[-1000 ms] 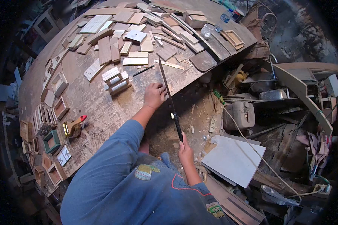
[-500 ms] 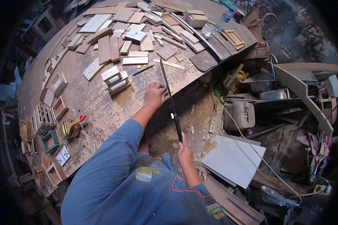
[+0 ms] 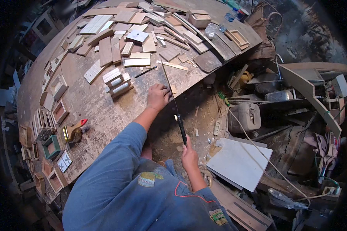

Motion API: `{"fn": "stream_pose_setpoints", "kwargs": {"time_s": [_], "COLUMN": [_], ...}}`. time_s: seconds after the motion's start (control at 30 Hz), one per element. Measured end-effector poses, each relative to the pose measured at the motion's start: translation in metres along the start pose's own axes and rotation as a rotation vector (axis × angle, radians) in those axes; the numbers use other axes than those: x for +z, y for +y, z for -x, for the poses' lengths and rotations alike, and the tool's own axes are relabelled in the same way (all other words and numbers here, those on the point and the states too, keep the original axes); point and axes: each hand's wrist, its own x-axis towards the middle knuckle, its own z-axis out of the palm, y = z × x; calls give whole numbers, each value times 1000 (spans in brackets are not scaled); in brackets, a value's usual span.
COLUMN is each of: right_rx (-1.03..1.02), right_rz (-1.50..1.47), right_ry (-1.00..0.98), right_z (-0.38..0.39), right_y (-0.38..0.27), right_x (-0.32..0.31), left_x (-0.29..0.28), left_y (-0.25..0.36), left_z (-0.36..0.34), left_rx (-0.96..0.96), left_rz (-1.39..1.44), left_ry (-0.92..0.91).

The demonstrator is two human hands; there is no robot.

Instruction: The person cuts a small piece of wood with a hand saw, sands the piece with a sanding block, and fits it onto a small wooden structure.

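Observation:
My right hand (image 3: 189, 156) is wrapped around the black handle of a handsaw (image 3: 181, 130). The saw's thin blade points away from me and crosses the table's edge, close beside the fingers of my left hand (image 3: 158, 97). That left hand is closed, knuckles up, at the worktable's (image 3: 104, 140) edge. From under its fingers and the blade a small pale piece of wood (image 3: 174, 89) sticks out; the rest of it is hidden. A dark pencil-like stick (image 3: 145, 72) lies just beyond the left hand. Left of it stand small stacked wood blocks (image 3: 117, 81).
Many loose boards (image 3: 112, 50) cover the table's far part. At the left are a paintbrush (image 3: 79, 124), a tape roll (image 3: 68, 133), a green box (image 3: 51, 146) and small wooden frames. Right of the table lie a plastic canister (image 3: 244, 117), a white panel (image 3: 239, 163) and a cord.
The saw has shifted slightly, its blade tip a little to the left. Both hands stay nearly in place; the whole view has moved very slightly.

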Motion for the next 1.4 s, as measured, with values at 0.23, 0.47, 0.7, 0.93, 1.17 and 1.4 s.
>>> {"fn": "stream_pose_setpoints", "kwargs": {"time_s": [0.23,0.47,0.7,0.93,1.17,1.4], "right_rx": [-3,-22,19,-80,-18,-60], "right_rz": [-13,-4,-89,-32,-92,-48], "right_ry": [-37,-1,-37,42,-1,0], "right_z": [5,-20,19,-54,11,-62], "right_y": [-7,-12,8,-16,5,-30], "right_x": [-7,6,8,16,12,9], "left_x": [0,-3,-5,-1,-4,0], "left_y": [-4,-1,-3,3,-9,-2], "left_z": [-1,-3,-2,-8,-1,-7], "left_rx": [83,94,70,102,93,91], "left_rz": [-9,-24,-39,-9,-20,6], "left_ry": [15,10,-3,16,1,5]}}
